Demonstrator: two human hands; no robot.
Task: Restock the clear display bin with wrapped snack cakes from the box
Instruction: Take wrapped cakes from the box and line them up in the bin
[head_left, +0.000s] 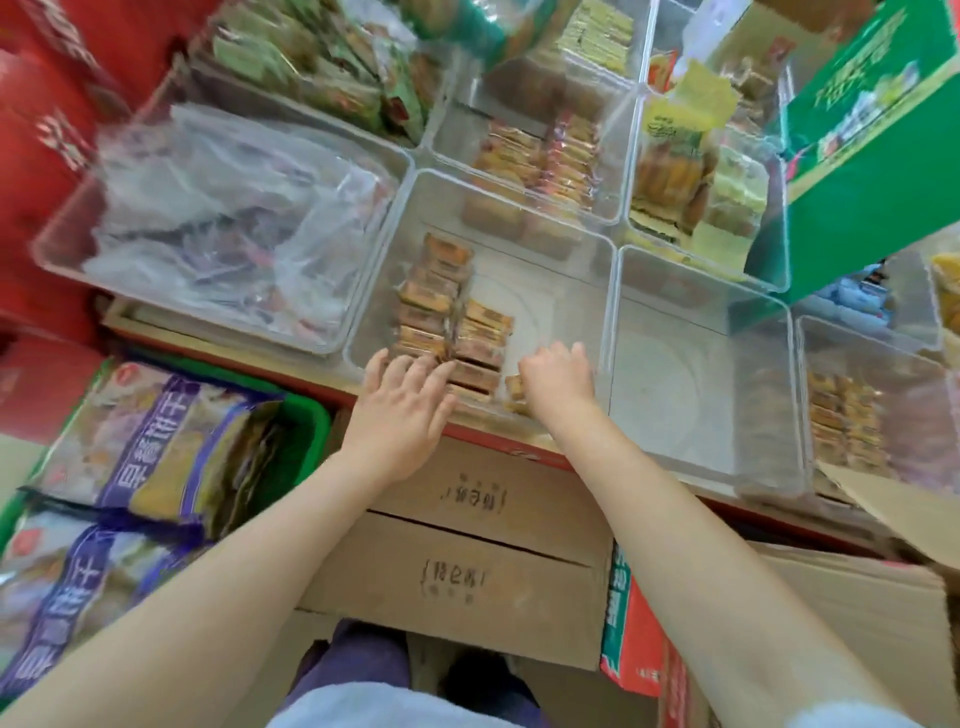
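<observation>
Snack cakes (451, 317) are stacked at 9 o'clock inside the clear bin (571, 270). They are touched by the straight fingers (415, 371) of the left hand (400, 415). One cake (515, 385) is pinched by the curled right hand (558, 382).

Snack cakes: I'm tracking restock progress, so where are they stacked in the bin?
In the head view, the snack cakes sit in the clear display bin's near-left part, beside the left hand.

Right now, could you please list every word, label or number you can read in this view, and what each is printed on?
"早餐饼干": sideways on the purple band of the biscuit bags in the green basket.
Stamped marks on the closed cardboard boxes: upside down, too faint to read.
White print on the green carton: too blurred.
White characters on the red cartons: too blurred.
Wrappers of the snack cakes in the clear bin: too small.
</observation>
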